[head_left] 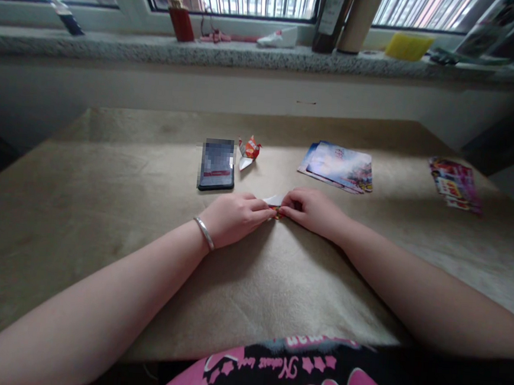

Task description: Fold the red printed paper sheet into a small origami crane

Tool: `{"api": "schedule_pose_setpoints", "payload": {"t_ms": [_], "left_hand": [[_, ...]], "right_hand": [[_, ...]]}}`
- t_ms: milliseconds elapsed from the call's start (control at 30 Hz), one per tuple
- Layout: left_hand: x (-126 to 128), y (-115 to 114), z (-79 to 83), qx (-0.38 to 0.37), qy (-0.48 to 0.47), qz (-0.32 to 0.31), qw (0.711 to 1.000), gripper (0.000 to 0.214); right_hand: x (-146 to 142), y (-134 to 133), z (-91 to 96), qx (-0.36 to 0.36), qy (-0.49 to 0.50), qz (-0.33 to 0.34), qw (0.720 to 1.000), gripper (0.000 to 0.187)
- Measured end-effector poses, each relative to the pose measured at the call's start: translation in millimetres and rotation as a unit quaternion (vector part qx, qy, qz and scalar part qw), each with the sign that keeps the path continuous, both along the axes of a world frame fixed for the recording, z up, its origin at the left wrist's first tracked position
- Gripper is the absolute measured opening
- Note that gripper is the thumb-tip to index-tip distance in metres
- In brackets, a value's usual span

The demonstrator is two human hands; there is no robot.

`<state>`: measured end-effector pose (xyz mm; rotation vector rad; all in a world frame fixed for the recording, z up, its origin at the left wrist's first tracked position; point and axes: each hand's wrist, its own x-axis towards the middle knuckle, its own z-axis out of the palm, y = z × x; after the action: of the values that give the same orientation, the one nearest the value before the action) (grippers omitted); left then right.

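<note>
Left hand [239,218] flattish on small paper [275,200] | its hold I can't tell | right hand [312,212] curled, pinching paper's edge

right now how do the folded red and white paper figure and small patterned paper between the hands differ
The folded red and white paper figure is untouched; left hand and right hand touch the small patterned paper. The figure has raised points; the patterned paper, partly hidden, looks flatter. Both show white.
</note>
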<state>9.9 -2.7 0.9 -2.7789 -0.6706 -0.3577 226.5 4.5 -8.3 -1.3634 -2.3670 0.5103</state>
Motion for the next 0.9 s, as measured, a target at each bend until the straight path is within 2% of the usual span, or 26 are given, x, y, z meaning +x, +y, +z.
{"api": "schedule_pose_setpoints", "payload": {"t_ms": [400, 900], "left_hand": [[3.4, -2.2, 1.1, -0.007, 0.0, 0.007, 1.0, 0.027], [8.2, -1.9, 0.2, -0.02, -0.001, 0.038, 0.999, 0.027]], "right_hand": [[-3.6, -1.3, 6.4, -0.01, -0.027, -0.014, 0.999, 0.014], [-0.3, -1.8, 1.8, -0.022, 0.03, -0.023, 0.999, 0.009]]}}
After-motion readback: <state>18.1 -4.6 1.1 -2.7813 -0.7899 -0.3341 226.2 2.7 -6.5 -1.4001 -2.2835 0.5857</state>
